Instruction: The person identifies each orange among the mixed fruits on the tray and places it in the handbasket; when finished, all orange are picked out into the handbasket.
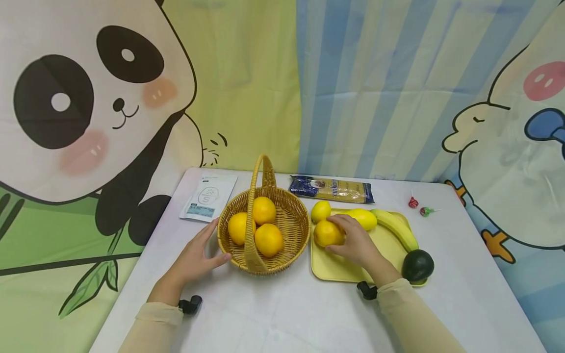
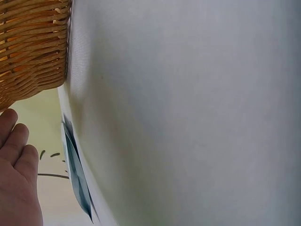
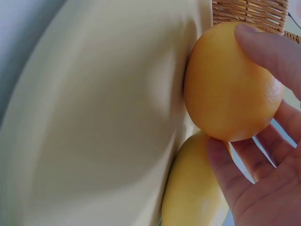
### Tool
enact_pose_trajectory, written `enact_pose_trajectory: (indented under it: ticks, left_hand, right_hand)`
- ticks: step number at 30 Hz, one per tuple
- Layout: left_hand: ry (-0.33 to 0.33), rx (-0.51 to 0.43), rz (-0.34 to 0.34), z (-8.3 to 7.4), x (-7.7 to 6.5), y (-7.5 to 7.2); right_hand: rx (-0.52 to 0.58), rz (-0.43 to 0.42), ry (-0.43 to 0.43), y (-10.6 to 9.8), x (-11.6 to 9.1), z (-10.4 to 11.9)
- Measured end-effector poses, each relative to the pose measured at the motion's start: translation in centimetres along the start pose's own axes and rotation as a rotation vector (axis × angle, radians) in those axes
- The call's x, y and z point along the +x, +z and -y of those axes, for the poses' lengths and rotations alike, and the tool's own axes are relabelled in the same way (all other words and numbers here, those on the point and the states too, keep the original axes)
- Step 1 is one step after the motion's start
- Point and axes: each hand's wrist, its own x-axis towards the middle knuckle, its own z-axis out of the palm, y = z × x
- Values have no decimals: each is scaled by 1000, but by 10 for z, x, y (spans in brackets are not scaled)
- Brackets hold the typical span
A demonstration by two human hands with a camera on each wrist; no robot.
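Note:
In the head view a wicker basket [image 1: 289, 262] with a tall handle holds three oranges [image 1: 269, 240]. My left hand [image 1: 194, 264] is at the basket's left side, thumb and fingers spread along its rim; in the left wrist view the fingertips are close to the wicker. My right hand [image 1: 353, 240] grips another orange [image 1: 327, 233] at the left of a yellow tray [image 1: 335, 272], thumb on one side and fingers on the other. A lemon [image 1: 321, 211], a yellow oval fruit [image 1: 365, 218], a banana [image 1: 399, 229] and a dark green avocado [image 1: 417, 265] lie around it on the tray.
Behind the basket lies a blue and gold packet [image 1: 331, 189]. A white pouch [image 1: 209, 197] is at the back left, and two lollipops [image 1: 413, 202] are at the back right. Printed cloth [image 1: 247, 98] hangs behind the white table [image 1: 273, 318].

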Motion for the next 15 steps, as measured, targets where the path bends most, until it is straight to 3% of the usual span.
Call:
enact_pose_trajectory:
  ticks: [15]
  left_hand:
    - [7, -14, -3, -3, 0, -1]
  right_hand:
    - [-12, 4, -2, -2, -3, 1]
